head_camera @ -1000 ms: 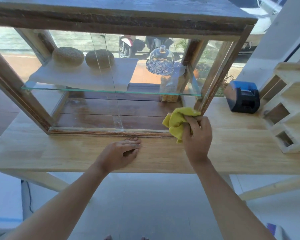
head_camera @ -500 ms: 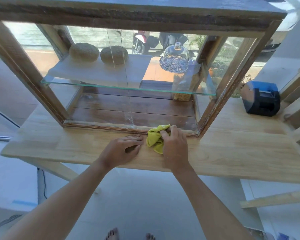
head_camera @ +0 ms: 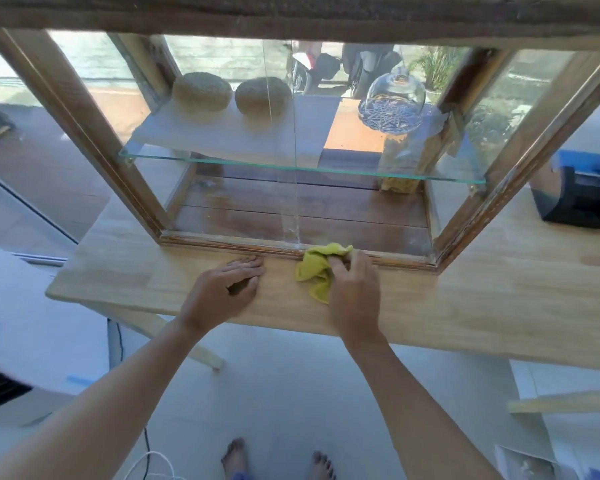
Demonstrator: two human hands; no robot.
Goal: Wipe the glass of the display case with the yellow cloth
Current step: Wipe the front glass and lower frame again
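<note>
Two bare hands work at the foot of the display case (head_camera: 84,109), a wood-framed cabinet with glass panes standing on a pale wooden surface (head_camera: 482,306). The right hand (head_camera: 355,292) has its fingers curled round the yellow cloth (head_camera: 317,268), bunching it up and holding it against the bottom rail of the case, right where the lower edge of the front glass (head_camera: 361,202) meets the wood, a little right of the vertical seam between the two front panes. Part of the cloth hangs loose below the hand and lies on the surface. The left hand (head_camera: 227,289) lies flat on the surface just left of the cloth, fingers straight and close together, fingertips almost at the rail, holding nothing.

Inside the case, a glass shelf (head_camera: 222,161) carries a white sheet with two round woven pads (head_camera: 201,91) side by side on the left, and a cut-glass dome (head_camera: 392,102) on the right. The floor of the case is dark wooden planks, and the lower glass looks smeared near the seam. To the right of the case, on the surface, sits a black and blue device (head_camera: 582,192). Below the edge of the surface, bare feet (head_camera: 234,455) stand on a light floor, with a white cord (head_camera: 149,462) to their left.
</note>
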